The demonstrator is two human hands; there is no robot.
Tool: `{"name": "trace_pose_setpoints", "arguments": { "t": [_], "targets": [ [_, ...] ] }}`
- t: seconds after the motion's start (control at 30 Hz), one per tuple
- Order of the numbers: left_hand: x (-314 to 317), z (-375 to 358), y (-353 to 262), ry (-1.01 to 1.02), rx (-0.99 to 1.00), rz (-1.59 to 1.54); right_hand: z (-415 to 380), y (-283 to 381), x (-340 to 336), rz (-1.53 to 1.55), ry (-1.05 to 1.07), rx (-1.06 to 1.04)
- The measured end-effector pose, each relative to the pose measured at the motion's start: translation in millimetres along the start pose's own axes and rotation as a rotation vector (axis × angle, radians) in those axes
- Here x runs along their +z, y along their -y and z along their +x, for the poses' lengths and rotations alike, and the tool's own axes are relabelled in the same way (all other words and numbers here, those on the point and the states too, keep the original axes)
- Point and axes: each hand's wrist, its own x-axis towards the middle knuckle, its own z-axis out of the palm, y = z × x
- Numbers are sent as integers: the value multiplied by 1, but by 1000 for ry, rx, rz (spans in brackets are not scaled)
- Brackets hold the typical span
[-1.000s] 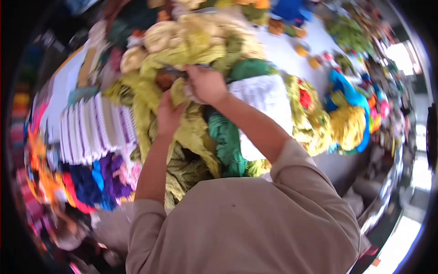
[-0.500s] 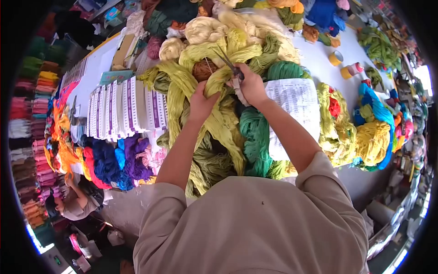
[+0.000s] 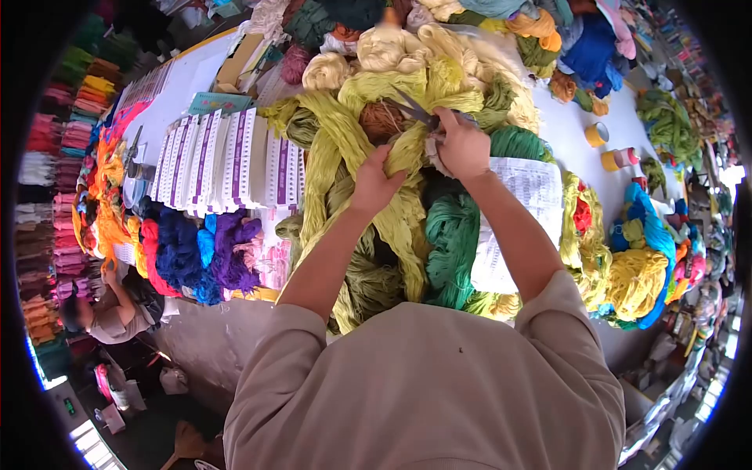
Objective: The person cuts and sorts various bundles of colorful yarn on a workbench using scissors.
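My left hand (image 3: 378,182) is closed around a strand of the yellow-green yarn skein (image 3: 401,235) that hangs toward me. In my right hand (image 3: 465,147) is a pair of dark scissors (image 3: 418,111), its blades pointing up and to the left, over the yarn. A pale wrapping, perhaps tape or cloth, shows by the right fingers. Just beyond my left hand, a brown ball of yarn (image 3: 381,120) lies among the yellow-green skeins. Cream skeins (image 3: 392,50) are heaped farther back.
White cards with purple strips (image 3: 207,160) stand in a row at left. A printed sheet (image 3: 513,211) lies on green yarn (image 3: 452,249) under my right forearm. Thread cones (image 3: 619,159) stand at right. A co-worker (image 3: 117,313) is at lower left.
The view has shifted, so the table's things appear farther right. The scissors have tilted more to the left. My left hand stays on the yellow-green yarn.
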Motion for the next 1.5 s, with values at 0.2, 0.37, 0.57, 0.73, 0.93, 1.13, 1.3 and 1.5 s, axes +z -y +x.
{"name": "trace_pose_setpoints", "arguments": {
  "t": [0.2,0.37,0.57,0.73,0.93,1.13,1.3,1.5],
  "targets": [
    [-1,1,3,21,-56,129,16,-33,-21,-115,-23,91],
    [-1,1,0,-12,13,281,25,-59,-64,119,-275,266],
    [4,-3,18,-6,68,289,-40,-63,-210,808,-507,440],
    [2,-16,23,15,-2,34,-238,-81,-331,450,-670,687],
    [22,-37,-11,-109,168,202,-533,-82,-361,329,-799,1280],
    [67,-77,-100,-132,452,355,-598,-49,-350,-537,-252,1540],
    [130,-119,-161,144,602,228,-612,-103,-320,-319,-244,1570],
    [297,-158,-226,527,784,242,-615,-178,-325,-83,-63,1450]
  ]
}}
